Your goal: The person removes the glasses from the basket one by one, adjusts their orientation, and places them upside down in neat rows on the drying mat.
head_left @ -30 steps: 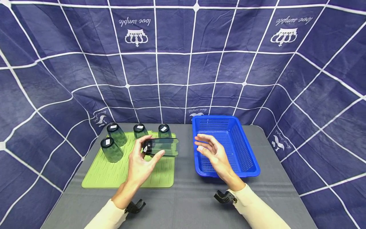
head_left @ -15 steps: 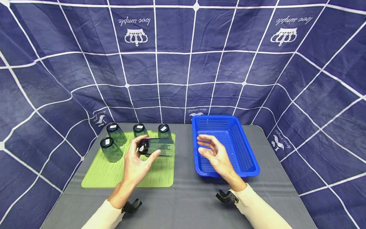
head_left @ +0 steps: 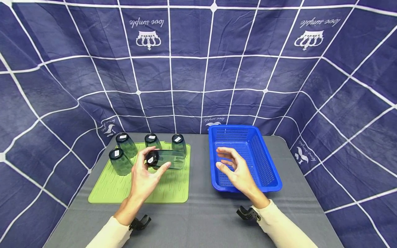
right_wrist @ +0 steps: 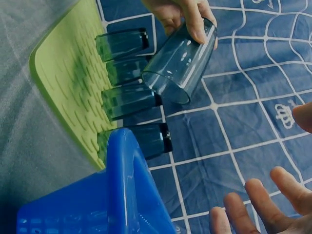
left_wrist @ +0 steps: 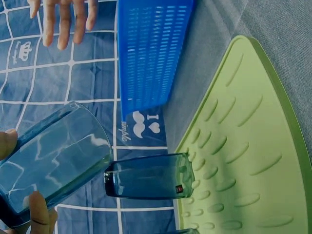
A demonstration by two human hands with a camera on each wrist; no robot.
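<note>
My left hand [head_left: 145, 181] grips a dark-tinted drinking glass [head_left: 170, 159] near its base, between thumb and fingers. The glass lies on its side in the air over the green drying mat [head_left: 124, 189], its mouth pointing right. In the right wrist view the held glass [right_wrist: 178, 63] tilts with its mouth toward the camera. My right hand [head_left: 237, 170] hovers over the near left part of the blue basket [head_left: 257, 188], fingers bent loosely, holding nothing. Several matching glasses stand upside down on the mat, among them a front left glass [head_left: 121, 163] and a back right glass [head_left: 178, 143].
The basket stands to the right of the mat, with a strip of grey tabletop [head_left: 200, 179] between them. A dark blue curtain [head_left: 192, 75] with white lines encloses the back and sides of the table.
My left hand has moved left with the glass, from the mat's right edge to above the mat. My right hand has shifted slightly right and down.
</note>
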